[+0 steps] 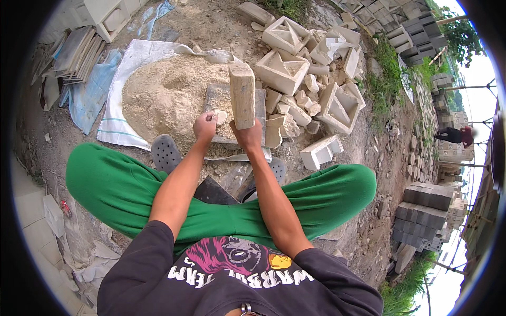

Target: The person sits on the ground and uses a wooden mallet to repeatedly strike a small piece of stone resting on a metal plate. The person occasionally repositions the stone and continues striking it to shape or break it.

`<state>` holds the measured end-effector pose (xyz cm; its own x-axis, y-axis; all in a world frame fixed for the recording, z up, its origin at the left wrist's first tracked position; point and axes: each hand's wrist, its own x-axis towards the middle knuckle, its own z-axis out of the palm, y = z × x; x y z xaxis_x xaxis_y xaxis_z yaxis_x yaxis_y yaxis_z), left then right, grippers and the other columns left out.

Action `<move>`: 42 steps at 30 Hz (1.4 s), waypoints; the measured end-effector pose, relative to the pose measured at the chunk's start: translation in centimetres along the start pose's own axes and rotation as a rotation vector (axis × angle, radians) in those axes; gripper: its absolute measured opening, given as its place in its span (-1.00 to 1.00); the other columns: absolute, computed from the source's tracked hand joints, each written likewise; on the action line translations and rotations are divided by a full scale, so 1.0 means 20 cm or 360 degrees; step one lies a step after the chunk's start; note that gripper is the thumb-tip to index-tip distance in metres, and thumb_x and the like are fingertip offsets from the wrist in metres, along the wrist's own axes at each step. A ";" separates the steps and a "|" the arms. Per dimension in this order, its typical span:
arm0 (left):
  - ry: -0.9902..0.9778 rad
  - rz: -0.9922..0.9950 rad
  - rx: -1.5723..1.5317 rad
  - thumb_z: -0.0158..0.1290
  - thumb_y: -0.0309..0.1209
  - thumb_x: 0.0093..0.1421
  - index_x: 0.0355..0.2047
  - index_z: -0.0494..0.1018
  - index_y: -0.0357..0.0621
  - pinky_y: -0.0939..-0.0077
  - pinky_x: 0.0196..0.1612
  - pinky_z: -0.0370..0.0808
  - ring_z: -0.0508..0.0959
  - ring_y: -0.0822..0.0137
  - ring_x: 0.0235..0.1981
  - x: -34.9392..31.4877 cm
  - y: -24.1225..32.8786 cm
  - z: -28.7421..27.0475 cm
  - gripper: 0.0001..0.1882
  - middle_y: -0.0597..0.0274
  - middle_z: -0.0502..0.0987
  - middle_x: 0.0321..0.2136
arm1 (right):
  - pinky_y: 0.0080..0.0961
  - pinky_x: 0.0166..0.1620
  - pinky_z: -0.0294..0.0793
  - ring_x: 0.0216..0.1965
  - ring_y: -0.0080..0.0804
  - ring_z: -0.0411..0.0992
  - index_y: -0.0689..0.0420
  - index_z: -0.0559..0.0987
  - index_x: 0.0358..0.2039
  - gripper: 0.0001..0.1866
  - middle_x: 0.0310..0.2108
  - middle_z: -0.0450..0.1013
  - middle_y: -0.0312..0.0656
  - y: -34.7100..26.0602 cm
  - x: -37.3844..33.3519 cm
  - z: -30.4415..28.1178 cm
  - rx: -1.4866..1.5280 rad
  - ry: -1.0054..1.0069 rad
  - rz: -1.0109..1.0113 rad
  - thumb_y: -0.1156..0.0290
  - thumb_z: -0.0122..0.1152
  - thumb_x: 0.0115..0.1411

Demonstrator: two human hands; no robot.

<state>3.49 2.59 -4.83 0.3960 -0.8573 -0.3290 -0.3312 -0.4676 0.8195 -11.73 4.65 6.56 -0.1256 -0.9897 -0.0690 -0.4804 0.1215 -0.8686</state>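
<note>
Breaking work: seemingly well under way, judging by the broad heap of pale crumbs (163, 87) beside the person.
Done: the heap covers most of the white sheet (112, 118), mainly fine grains, with some coarser bits toward its right side.
Left to do: probably much; hollow pale blocks (340, 108) and loose chunks (298, 109) lie piled at the right, many cracked or in pieces.
Left hand (204, 126): fingers closed on a small pale piece (220, 117) at the dark slab (260, 108).
Right hand (247, 136): wrapped round the near end of a thick wooden block (242, 95); whether the block touches the slab I cannot tell.
Hands together or apart: apart, near each other, each with its own load.
Surface: the slab lies at the right part of the sheet, dusted with crumbs; around it is rough, stony ground (363, 231).
Left side: stacked thin boards (79, 55) and a crumpled blue sheet (94, 95) near a pale wall.
Right side: an open yard with grass (385, 73), stacks of grey bricks (421, 213) and, far off, another person (456, 135).
</note>
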 end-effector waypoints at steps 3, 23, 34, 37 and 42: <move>0.0025 0.0115 0.0027 0.26 -0.29 0.13 -0.11 0.66 -0.10 0.38 -0.09 0.55 0.69 0.21 -0.19 -0.02 0.04 0.00 -0.68 0.12 0.70 -0.22 | -0.35 -0.32 0.54 -0.43 -0.27 0.60 0.25 0.62 -0.30 -0.66 -0.46 0.60 -0.05 0.29 -0.08 0.13 -0.0524 -0.0171 0.0486 0.28 0.38 -0.05; -0.0014 0.0116 0.0147 0.25 -0.20 0.12 -0.09 0.66 -0.05 0.31 -0.08 0.55 0.68 0.11 -0.17 0.04 -0.02 -0.01 -0.64 0.07 0.69 -0.21 | -0.33 -0.48 0.51 -0.61 -0.32 0.54 0.25 0.65 -0.39 -0.69 -0.58 0.57 -0.08 0.30 -0.04 0.09 0.0008 -0.0273 0.0789 0.25 0.34 -0.04; 0.0003 0.0129 0.0105 0.25 -0.24 0.15 -0.11 0.67 -0.04 0.35 -0.11 0.55 0.68 0.19 -0.24 0.02 -0.03 -0.02 -0.68 0.05 0.69 -0.28 | -0.25 -0.37 0.52 -0.47 -0.12 0.58 0.29 0.62 -0.41 -0.65 -0.54 0.55 0.03 0.06 -0.01 0.09 -0.0049 0.0082 0.0249 0.22 0.38 -0.07; -0.0062 0.0136 0.0083 0.25 -0.24 0.16 -0.08 0.66 -0.06 0.36 -0.09 0.55 0.69 0.22 -0.21 -0.01 0.05 -0.02 -0.67 0.06 0.69 -0.22 | -0.28 -0.45 0.51 -0.59 -0.24 0.54 0.31 0.63 -0.45 -0.68 -0.64 0.52 -0.06 0.30 -0.01 0.13 -0.0091 -0.0130 0.0721 0.26 0.35 -0.07; 0.0002 0.0264 0.0118 0.24 -0.26 0.17 -0.06 0.65 -0.09 0.40 -0.08 0.55 0.69 0.22 -0.20 0.05 -0.07 -0.04 -0.65 0.05 0.69 -0.18 | -0.24 -0.33 0.57 -0.45 -0.10 0.61 0.33 0.64 -0.37 -0.61 -0.48 0.59 0.10 0.07 0.03 -0.01 0.0439 -0.0150 0.0787 0.23 0.37 -0.09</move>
<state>5.06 2.49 -5.98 0.3320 -0.9236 -0.1916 -0.4542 -0.3346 0.8257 -12.77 4.29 5.39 -0.1938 -0.8243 -0.5320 -0.1382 0.5598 -0.8170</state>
